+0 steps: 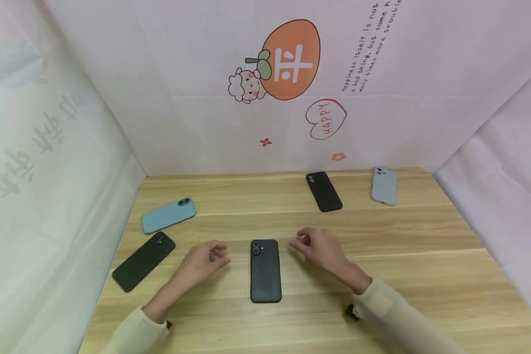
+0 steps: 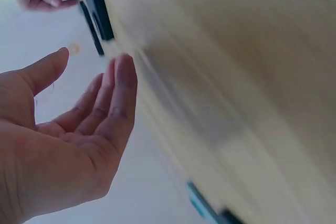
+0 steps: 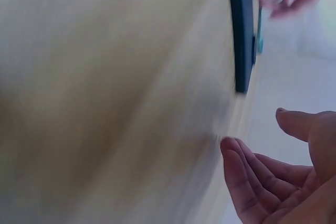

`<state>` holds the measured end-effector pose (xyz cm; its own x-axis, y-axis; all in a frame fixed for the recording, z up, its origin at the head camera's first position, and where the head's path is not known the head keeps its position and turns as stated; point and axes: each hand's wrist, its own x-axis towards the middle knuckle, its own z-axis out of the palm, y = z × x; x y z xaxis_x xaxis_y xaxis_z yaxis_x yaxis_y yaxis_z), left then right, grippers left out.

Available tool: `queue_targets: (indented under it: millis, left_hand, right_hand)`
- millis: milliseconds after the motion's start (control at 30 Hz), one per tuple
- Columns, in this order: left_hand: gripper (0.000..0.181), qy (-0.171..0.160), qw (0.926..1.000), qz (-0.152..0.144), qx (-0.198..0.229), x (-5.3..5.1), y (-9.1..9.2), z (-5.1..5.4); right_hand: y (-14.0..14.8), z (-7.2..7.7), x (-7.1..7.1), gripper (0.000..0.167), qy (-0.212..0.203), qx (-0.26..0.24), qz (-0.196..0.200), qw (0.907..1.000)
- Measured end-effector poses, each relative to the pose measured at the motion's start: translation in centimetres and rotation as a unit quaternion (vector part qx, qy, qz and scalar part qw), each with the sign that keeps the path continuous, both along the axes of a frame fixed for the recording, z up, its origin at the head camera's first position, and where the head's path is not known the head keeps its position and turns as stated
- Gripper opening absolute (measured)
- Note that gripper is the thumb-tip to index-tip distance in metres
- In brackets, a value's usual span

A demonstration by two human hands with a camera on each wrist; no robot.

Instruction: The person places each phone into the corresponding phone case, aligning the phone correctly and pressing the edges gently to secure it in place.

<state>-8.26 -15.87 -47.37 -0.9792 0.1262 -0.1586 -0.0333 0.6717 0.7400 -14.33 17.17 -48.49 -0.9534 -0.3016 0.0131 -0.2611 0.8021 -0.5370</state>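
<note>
A dark phone (image 1: 266, 273) with two camera rings lies back up on the table, between the two hands. To its left hovers my left hand (image 1: 202, 263), fingers loosely bent and nothing in them. My right hand (image 1: 320, 250) is to the upper right of the phone, also holding nothing, its thumb apart from the fingers. Neither hand touches the phone. In the left wrist view the left hand (image 2: 79, 129) has its palm turned up and its thumb spread. The right wrist view shows the right hand (image 3: 283, 177) relaxed in the same way, near the phone's edge (image 3: 241, 35).
On the left lie a light blue phone (image 1: 168, 216) and a black phone (image 1: 143, 261). Towards the back right are another black phone (image 1: 324, 191) and a pale grey-blue phone (image 1: 384, 186). White printed cloth (image 1: 194, 132) walls the wooden table (image 1: 230, 196) at the back and sides.
</note>
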Motion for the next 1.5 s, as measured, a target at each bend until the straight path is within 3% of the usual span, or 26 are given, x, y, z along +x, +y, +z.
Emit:
queue_targets:
  millis: [133, 333, 533, 667, 1000, 1200, 1500]
  left_hand:
    - [0.043, 0.014, 0.9994, 0.016, -0.026, 0.6, -3.0, 1.3]
    - [0.067, 0.038, 0.9922, 0.052, -0.107, 0.6, -8.1, 2.9]
    - [0.084, 0.034, 0.9834, 0.067, -0.165, 0.8, -12.4, 2.4]
    - [0.092, 0.009, 0.9792, 0.068, -0.191, 1.2, -14.1, 1.6]
    - [0.094, -0.007, 0.9738, 0.043, -0.223, 1.3, -15.2, 0.4]
    - [0.088, -0.023, 0.9666, 0.035, -0.253, 1.4, -15.1, -0.2]
    - [0.080, -0.022, 0.9667, 0.044, -0.251, 1.1, -14.6, 0.0]
  right_hand:
    - [2.4, 0.1, -2.5, 0.047, 0.054, 0.021, -0.019, 0.9981]
    - [5.9, -0.2, -6.3, 0.059, 0.078, 0.044, -0.054, 0.9945]
    - [8.5, -0.6, -9.3, 0.076, 0.041, 0.083, -0.104, 0.9903]
    - [9.4, -0.5, -10.7, 0.084, 0.018, 0.105, -0.100, 0.9892]
    - [8.4, -0.4, -13.2, 0.095, -0.026, 0.103, -0.113, 0.9879]
    - [6.9, -0.5, -13.8, 0.095, -0.040, 0.120, -0.117, 0.9851]
    - [6.0, -0.7, -14.7, 0.086, -0.040, 0.124, -0.110, 0.9853]
